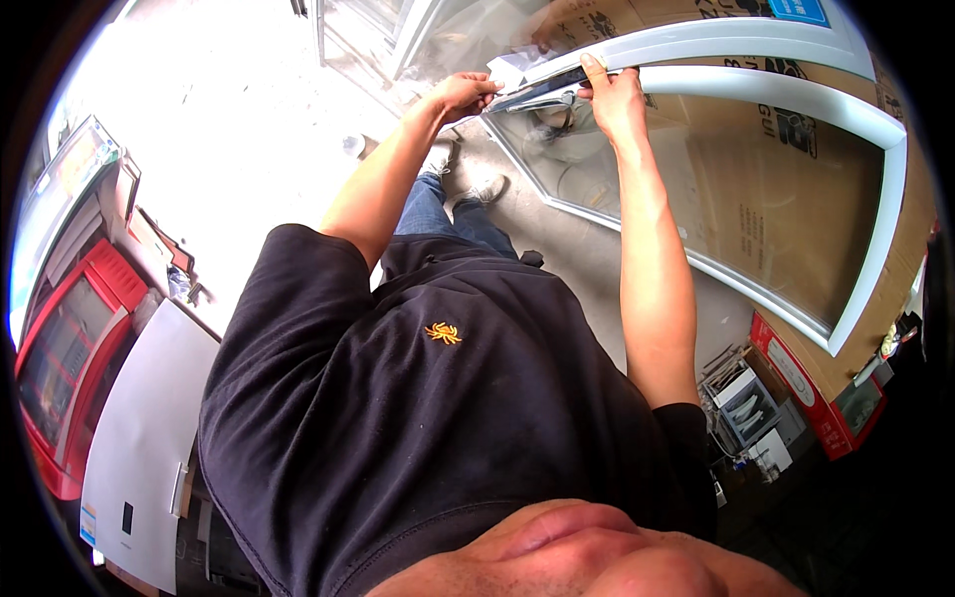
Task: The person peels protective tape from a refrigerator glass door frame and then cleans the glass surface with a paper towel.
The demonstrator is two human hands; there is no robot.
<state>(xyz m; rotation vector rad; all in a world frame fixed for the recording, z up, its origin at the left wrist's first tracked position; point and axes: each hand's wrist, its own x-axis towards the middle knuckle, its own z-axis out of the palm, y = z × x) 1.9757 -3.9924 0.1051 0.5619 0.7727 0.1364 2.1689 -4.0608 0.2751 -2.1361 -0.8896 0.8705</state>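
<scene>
— So, which step can be taken as being in hand?

— Seemingly, the dark strip is being worked along the edge of white-framed glass; whether it is being fitted, freed or merely steadied cannot be told.

— Where is it held?

— Between the hands, at the left end of the upper panel and just above the near corner of the lower panel. By the right hand it appears to be gripped, with the thumb laid up toward the white frame and the fingers curled beneath.

— And by the left hand?

— Its fingers are bent in at the strip's far-left end; whether the strip is truly pinched there cannot be told. Beside those fingertips a loose pale piece is seen.

— What is called for by the next move?

— In judgement, even support at both ends, so that the strip is not twisted and the glass is not knocked.

— How are things counted?

— Two hands are counted, one strip, one pale piece and two framed panels. On the upper panel one blue label is shown. Below, two shoes are seen on the floor. At the left, one red-framed cabinet is counted, and at the lower right one red box.
</scene>
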